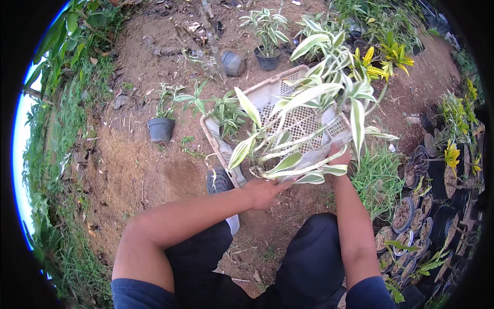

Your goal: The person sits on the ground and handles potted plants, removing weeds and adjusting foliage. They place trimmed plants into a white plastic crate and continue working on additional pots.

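Observation:
A long-stemmed plant [303, 141] with green leaves edged in white stretches across a beige plastic crate [218, 147] in front of me. My left hand [265, 193] is closed around the near stem, low by the crate's front side. At the right end of the crate my right hand [338, 157] is closed on the plant's stems, its fingers partly covered by leaves. More striped leafy stems [226, 114] lie in the crate's left corner. The crate's lattice bottom shows between the leaves.
A black pot with a small plant [161, 129] stands left of the crate. Beyond it are a tipped pot [233, 63] and another potted striped plant [267, 57]. Several round pots [403, 213] crowd the right side. My shoe [219, 180] touches the crate's near left side.

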The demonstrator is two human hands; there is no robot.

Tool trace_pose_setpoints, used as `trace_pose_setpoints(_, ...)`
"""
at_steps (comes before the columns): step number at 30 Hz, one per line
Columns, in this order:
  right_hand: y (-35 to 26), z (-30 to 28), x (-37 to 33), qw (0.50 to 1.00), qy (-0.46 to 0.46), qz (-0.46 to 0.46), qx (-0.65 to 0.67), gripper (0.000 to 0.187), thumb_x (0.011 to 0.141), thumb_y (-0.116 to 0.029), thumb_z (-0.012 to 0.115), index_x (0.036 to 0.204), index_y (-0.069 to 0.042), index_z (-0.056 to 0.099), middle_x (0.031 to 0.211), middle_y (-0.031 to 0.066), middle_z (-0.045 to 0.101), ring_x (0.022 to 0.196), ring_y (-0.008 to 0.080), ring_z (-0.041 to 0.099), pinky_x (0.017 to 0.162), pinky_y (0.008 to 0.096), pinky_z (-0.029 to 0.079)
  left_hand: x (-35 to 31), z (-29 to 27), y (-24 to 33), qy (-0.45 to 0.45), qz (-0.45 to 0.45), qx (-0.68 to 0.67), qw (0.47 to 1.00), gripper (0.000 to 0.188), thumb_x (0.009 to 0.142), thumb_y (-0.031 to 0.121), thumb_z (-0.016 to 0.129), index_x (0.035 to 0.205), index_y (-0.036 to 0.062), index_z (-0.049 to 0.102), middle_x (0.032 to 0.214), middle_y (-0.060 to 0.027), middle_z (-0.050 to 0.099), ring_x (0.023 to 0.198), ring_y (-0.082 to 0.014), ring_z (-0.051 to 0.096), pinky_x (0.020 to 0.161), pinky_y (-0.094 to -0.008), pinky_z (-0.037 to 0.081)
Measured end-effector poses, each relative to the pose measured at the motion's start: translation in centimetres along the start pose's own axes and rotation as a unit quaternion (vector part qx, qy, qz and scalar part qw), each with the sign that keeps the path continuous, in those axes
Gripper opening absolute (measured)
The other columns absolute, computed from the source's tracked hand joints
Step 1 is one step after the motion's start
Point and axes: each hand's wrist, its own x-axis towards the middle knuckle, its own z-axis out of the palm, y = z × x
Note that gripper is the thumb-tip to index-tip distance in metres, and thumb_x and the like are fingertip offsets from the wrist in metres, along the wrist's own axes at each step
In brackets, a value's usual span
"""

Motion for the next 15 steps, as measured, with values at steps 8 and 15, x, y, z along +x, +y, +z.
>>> trace_pose_setpoints(8,5.7,1.2,2.9,0.974,0.049,-0.193,-0.106,0.042,0.105,-0.035,0.065,0.112,0.005,0.074,0.104,0.0307,0.075,0.097,0.0547,0.070,0.088,0.0620,0.055,-8.1,-10.4,-15.2,0.249,0.222,0.022,0.943,0.011,0.078,0.008,0.063,0.087,0.0035,0.067,0.080,-0.0122,0.071,0.078,-0.0396,0.071,0.071,-0.0499,0.059)
trace_pose_setpoints(15,6.5,2.7,3.6,0.999,-0.001,-0.013,-0.033,0.045,0.106,-0.036,0.064,0.094,0.007,0.071,0.090,0.0327,0.071,0.085,0.0541,0.069,0.081,0.0611,0.052,-12.6,-10.9,-34.8,0.457,-0.406,-0.025,0.791,0.053,0.086,0.022,0.083,0.135,0.0125,0.064,0.134,-0.0168,0.065,0.130,-0.0346,0.061,0.105,-0.0497,0.054)
